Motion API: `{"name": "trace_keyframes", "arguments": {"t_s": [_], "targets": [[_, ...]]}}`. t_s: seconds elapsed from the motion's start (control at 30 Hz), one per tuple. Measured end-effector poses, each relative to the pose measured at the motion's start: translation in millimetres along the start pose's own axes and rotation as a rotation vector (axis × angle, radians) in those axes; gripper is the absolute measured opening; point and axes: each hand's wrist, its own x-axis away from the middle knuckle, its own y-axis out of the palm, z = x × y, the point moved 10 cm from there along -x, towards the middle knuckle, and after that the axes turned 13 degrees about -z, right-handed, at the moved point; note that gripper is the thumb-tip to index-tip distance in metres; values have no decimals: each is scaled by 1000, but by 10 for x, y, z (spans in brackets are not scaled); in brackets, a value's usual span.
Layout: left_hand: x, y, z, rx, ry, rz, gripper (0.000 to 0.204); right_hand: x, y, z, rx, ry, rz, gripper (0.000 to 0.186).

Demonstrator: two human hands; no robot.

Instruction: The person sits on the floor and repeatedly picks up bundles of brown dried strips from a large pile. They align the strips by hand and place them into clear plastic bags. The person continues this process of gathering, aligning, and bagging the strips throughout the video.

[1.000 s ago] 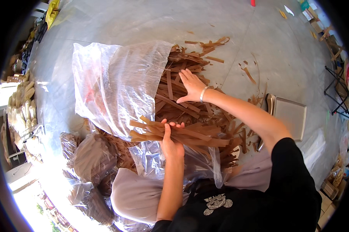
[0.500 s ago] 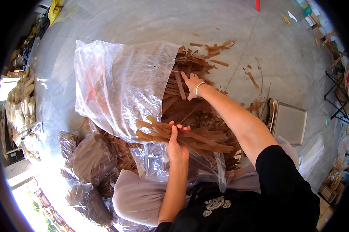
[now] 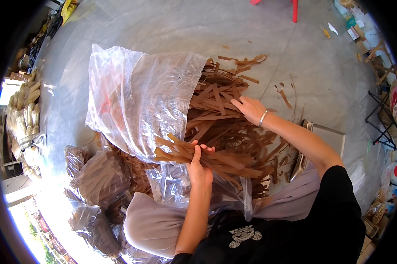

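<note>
My left hand [image 3: 200, 165] grips a bundle of flat brown strips [image 3: 233, 160], its fingertips showing above them and its thumb lying across them. My right hand [image 3: 251, 110] reaches to the right part of a loose heap of similar strips [image 3: 211, 97], index finger forward and the others drawn in; whatever it pinches is hidden. The heap spills from a large translucent plastic sack [image 3: 136, 101] lying on the floor. A crumpled clear plastic bag [image 3: 167, 182] lies under the held bundle, at my lap.
Wrapped brown bundles [image 3: 99, 180] are piled at my left. A metal tray [image 3: 328, 138] lies right of my arm. A black folding frame [image 3: 381, 121] and assorted clutter line the right. Red legs [image 3: 294, 11] stand at the far top. Scraps lie on the concrete floor [image 3: 304, 66].
My right hand has moved rightward and lower on the heap, its spread fingers drawing together. The strips beneath it have shifted. My left hand still holds the bundle.
</note>
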Motion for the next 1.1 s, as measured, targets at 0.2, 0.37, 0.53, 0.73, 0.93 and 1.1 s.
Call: {"name": "trace_keyframes", "arguments": {"t_s": [0.2, 0.37, 0.53, 0.73, 0.93, 1.1], "targets": [[-5, -66, -23, -4, -12, 30, 25, 342, 291, 265, 82, -4, 2, 46], [1, -66, 21, 19, -9, 55, 24, 666, 640, 348, 75, 31, -66, 67], [-15, -81, -32, 8, -19, 35, 23, 670, 852, 506, 31, 182, -344, 98], [-46, -84, 69, 29, -5, 20, 22, 559, 170, -236, 61, -317, 58, 108], [-29, -41, 140, -9, 10, 26, 20, 144, 778, -636, 465, -146, 191, 115], [-18, -25, 135, -23, -4, 33, 22, -422, 401, -309, -67, 88, -47, 130]]}}
